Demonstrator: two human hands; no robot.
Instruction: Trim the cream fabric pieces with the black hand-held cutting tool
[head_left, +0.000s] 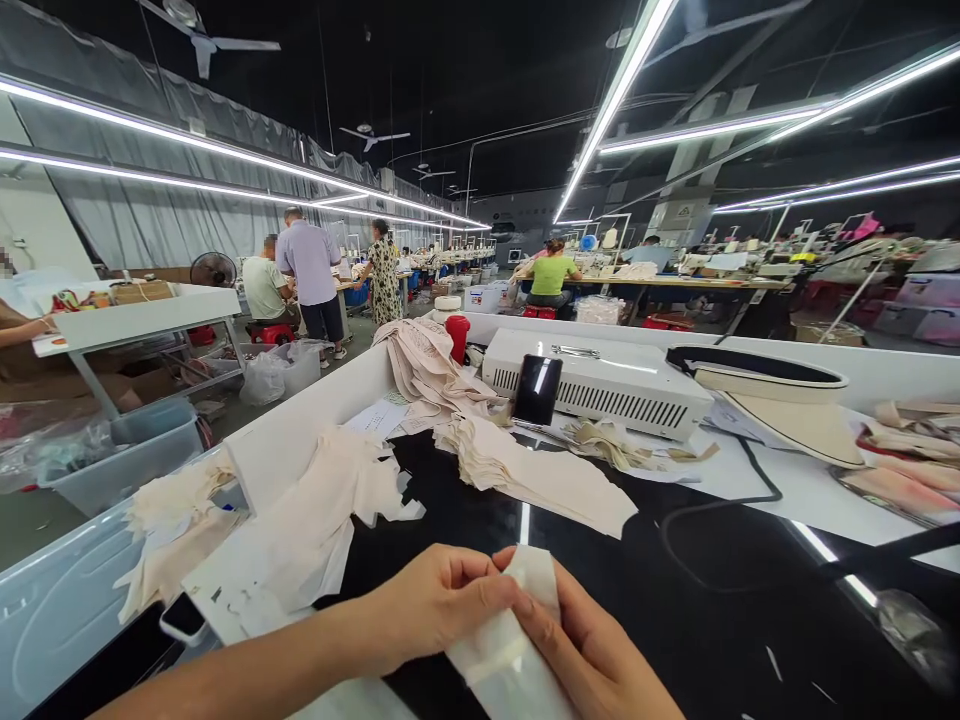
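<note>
One glossy white flat strip in work, at the near edge of the black glossy table. Its upper end sits between the fingers of both hands; the rest runs down between them, out of frame at the bottom. Left hand: fingers closed, thumb pinching the strip's edge. Right hand: fingers wrapped behind it, thumb on the front. Thumbs just about meet.

Just beyond: one fanned stack of cream fabric pieces, layer count unreadable. Left: one loose pale fabric pile. Further back: one upright dark-screened device, in front of one white slotted box. Right of box: one cream visor with black band. One red container left of box.
</note>
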